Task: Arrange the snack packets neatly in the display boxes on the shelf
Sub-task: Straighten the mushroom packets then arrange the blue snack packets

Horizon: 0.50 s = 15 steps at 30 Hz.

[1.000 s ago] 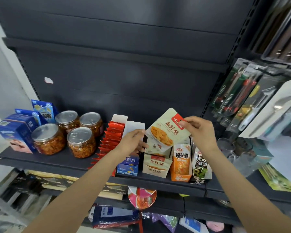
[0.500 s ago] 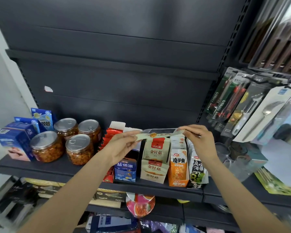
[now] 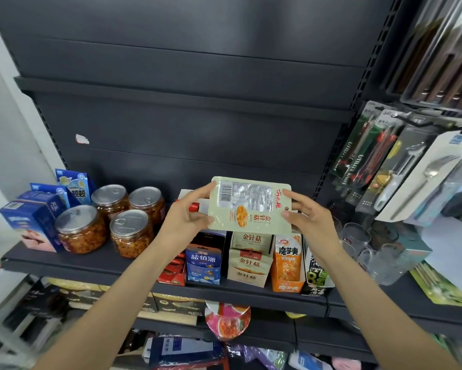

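Note:
A pale green snack packet (image 3: 248, 205) is held sideways above the shelf, its back with barcode and printed text facing me. My left hand (image 3: 185, 218) pinches its left edge and my right hand (image 3: 306, 218) pinches its right edge. Directly below stands a beige display box (image 3: 249, 265) holding matching packets. Beside it stand a blue display box (image 3: 203, 264), a red one (image 3: 174, 273) partly hidden by my left wrist, an orange one (image 3: 288, 263) and a black-and-green one (image 3: 318, 276).
Several lidded jars (image 3: 131, 233) and blue cartons (image 3: 34, 222) fill the left of the dark shelf (image 3: 104, 265). Glass cups (image 3: 366, 249) stand at the right, with packaged cutlery (image 3: 411, 169) hanging above. The shelf above (image 3: 171, 94) overhangs. Lower shelves hold more goods.
The packet, held flat and edge-on half a second ago, has been raised and turned so its back faces me. My left hand came off the boxes and took its left edge.

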{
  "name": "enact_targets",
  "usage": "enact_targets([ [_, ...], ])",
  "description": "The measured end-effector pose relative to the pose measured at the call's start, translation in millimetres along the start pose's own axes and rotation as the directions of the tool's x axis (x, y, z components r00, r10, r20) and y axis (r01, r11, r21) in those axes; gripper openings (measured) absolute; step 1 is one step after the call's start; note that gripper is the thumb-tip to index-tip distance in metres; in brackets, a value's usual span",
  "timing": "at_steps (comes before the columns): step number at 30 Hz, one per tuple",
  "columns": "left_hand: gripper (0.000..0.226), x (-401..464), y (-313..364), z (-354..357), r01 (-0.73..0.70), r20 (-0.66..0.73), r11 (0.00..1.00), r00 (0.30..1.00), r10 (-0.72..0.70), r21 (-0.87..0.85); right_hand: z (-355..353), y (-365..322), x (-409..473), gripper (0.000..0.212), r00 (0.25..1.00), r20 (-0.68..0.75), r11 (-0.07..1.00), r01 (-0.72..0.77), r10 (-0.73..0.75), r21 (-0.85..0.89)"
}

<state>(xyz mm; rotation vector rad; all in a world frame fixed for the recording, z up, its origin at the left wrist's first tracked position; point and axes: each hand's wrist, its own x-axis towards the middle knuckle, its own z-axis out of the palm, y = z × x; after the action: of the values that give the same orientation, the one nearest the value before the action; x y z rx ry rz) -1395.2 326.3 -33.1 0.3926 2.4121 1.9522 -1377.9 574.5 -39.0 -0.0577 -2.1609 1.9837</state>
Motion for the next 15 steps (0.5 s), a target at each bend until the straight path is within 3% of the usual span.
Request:
enact_targets([
  [3,0.064,1,-4,-1,0.056,-0.011,0.998,0.998,-0.056,-0.038,1,6,0,0.032,1.000,0.015,1.000,0.003,-0.004,0.009],
  [6,0.054,5,-14,-3,0.177,-0.003,0.966,0.984,-0.181,-0.186,0,7,2,0.029,1.000,0.024,1.000,0.003,-0.003,0.016],
  [10,0.043,10,-26,-3,0.296,0.020,0.870,0.949,-0.314,-0.395,-1,4,2,0.028,0.988,0.066,0.963,0.149,-0.138,-0.224],
  [15,0.033,21,-36,9,0.447,0.109,0.818,0.892,-0.439,-0.363,-7,10,8,0.011,0.949,-0.084,0.851,0.230,-0.303,-0.472],
])
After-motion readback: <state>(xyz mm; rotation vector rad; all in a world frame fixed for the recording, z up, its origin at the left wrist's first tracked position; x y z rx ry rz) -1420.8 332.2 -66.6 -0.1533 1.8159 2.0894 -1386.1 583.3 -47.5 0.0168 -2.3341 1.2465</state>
